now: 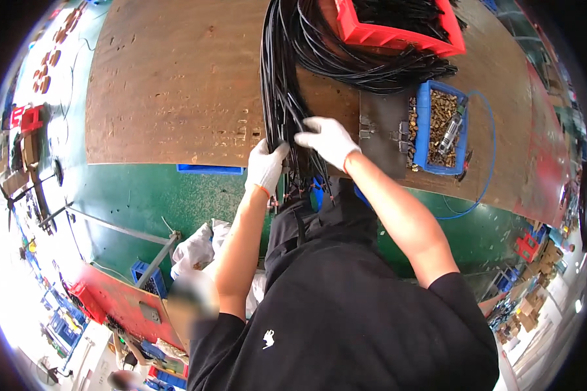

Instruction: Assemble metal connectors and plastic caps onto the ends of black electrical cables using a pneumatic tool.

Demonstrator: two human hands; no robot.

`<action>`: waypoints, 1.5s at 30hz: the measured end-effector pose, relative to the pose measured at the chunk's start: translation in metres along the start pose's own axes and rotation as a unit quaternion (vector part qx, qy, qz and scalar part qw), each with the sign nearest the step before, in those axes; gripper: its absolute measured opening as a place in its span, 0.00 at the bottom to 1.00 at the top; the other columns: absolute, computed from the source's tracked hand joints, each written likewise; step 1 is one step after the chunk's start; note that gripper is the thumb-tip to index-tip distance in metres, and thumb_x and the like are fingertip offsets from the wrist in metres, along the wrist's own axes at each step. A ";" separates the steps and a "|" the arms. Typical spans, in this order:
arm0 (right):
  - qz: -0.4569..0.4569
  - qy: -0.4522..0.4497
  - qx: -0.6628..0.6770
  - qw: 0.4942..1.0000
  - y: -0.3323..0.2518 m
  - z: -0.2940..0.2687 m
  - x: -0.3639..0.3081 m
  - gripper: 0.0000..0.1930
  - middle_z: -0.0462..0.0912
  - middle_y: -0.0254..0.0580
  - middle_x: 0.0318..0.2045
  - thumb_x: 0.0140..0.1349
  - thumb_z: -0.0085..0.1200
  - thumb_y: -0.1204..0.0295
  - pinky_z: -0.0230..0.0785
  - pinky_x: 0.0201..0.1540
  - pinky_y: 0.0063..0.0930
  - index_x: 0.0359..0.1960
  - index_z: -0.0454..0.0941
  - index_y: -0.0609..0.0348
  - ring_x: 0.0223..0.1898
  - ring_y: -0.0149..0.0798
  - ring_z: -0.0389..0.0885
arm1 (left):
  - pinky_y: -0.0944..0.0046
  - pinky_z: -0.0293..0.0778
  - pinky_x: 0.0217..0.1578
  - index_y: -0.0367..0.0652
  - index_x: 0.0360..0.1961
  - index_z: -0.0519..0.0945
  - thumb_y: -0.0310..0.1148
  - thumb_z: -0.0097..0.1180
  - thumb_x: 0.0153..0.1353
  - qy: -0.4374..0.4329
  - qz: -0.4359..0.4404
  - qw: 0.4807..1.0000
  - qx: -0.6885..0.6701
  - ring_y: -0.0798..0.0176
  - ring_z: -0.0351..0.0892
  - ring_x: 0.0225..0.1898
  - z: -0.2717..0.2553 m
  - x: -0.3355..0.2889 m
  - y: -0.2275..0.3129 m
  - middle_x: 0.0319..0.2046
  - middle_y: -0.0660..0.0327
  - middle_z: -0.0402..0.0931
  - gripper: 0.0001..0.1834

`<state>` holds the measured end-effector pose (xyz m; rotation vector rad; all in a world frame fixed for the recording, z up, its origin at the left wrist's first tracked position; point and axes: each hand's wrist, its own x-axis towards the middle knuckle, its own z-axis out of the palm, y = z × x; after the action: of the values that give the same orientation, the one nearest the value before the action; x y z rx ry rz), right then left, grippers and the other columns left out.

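Observation:
A long bundle of thin black cables (277, 72) runs down the wooden table, and its ends with small reddish tips hang over the front edge. My left hand (266, 166), in a white glove, is closed around the bundle's left side at that edge. My right hand (329, 140), also gloved, is at the bundle's right side, thumb and forefinger apart beside the strands. Nothing shows gripped in it. A second swath of black cables (372, 75) curves away to the right.
A red bin (398, 40) of black pieces stands at the far right of the wooden table (176, 85). Nearer is a blue bin (424, 124) of brass-coloured fittings with a metal tool (451, 133) on top. A blue air hose (492, 150) loops beside it. White sacks (192, 251) lie below left.

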<state>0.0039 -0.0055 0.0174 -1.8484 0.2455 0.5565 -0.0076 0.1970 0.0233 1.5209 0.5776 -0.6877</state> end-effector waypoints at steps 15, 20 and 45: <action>0.101 -0.033 0.271 0.957 -0.007 -0.002 0.056 0.25 0.88 0.33 0.45 0.68 0.64 0.69 0.75 0.39 0.27 0.65 0.77 0.63 0.41 0.28 0.84 | 0.51 0.80 0.51 0.36 0.46 0.83 0.40 0.72 0.56 0.086 0.070 0.954 0.280 0.42 0.89 0.46 0.004 0.016 -0.010 0.40 0.45 0.89 0.21; 0.069 -0.016 0.288 0.955 -0.006 -0.001 0.058 0.25 0.87 0.40 0.52 0.66 0.62 0.76 0.80 0.42 0.31 0.65 0.76 0.66 0.46 0.34 0.86 | 0.60 0.80 0.32 0.36 0.41 0.84 0.36 0.72 0.60 0.063 0.001 0.998 0.023 0.63 0.84 0.28 0.015 0.030 0.006 0.29 0.58 0.86 0.15; -0.197 0.276 -0.387 0.857 -0.055 -0.315 0.159 0.31 0.79 0.48 0.66 0.61 0.68 0.64 0.71 0.71 0.46 0.67 0.76 0.51 0.67 0.54 0.77 | 0.68 0.69 0.19 0.43 0.38 0.78 0.47 0.62 0.74 0.127 -0.007 0.989 0.076 0.72 0.72 0.20 0.021 0.023 0.020 0.24 0.66 0.75 0.17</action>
<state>0.2452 -0.2640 0.0657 -2.7367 -0.0029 -0.2374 0.0212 0.1740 0.0204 1.7641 0.7421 -0.5620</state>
